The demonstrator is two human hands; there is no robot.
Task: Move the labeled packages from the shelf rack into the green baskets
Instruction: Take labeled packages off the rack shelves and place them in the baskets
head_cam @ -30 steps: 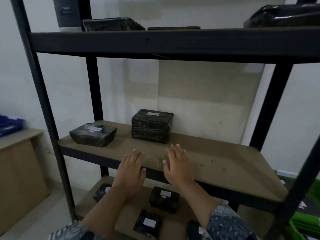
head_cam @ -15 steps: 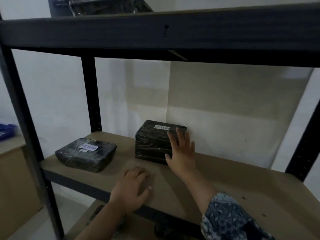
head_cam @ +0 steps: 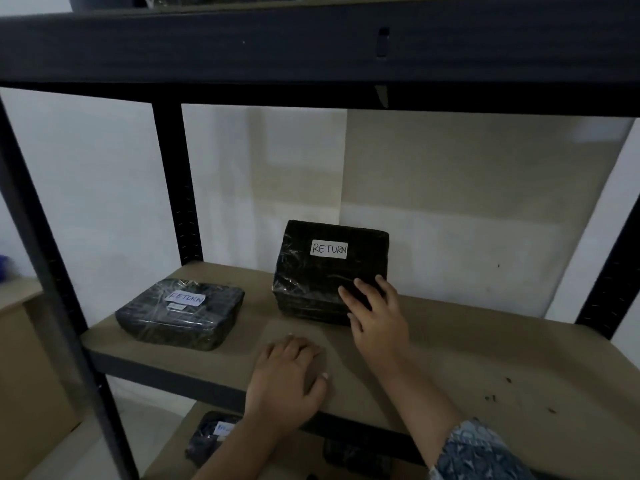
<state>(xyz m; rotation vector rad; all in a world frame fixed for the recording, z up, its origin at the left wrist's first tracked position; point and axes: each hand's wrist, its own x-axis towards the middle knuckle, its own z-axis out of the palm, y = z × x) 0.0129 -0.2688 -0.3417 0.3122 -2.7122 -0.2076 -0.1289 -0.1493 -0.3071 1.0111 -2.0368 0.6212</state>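
While the left hand (head_cam: pixel 287 379) lies flat and loose at the front edge of the shelf (head_cam: pixel 485 368), the right hand (head_cam: pixel 377 318) grips the tipped-up package (head_cam: pixel 318 278) beside a flatter package (head_cam: pixel 180 315).

Rack frame (head_cam: pixel 173 181) is matte black; shelf board (head_cam: pixel 485 358) plain tan w/ a few dark specks. Taller pkg (head_cam: pixel 311 289): glossy black wrap, white top label (head_cam: pixel 329 249) w/ black handwriting. Flat pkg (head_cam: pixel 173 323): same black wrap, white flat-pkg label (head_cam: pixel 185 298) but blue lettering. Lower-shelf pkg (head_cam: pixel 204 441) also black, w/ a white-and-blue tag (head_cam: pixel 223 427). Sleeve (head_cam: pixel 478 452): blue-grey w/ pale triangle print. Wall (head_cam: pixel 86 185) off-white, w/ a beige panel (head_cam: pixel 485 174). Cardboard box (head_cam: pixel 20 358) brown.
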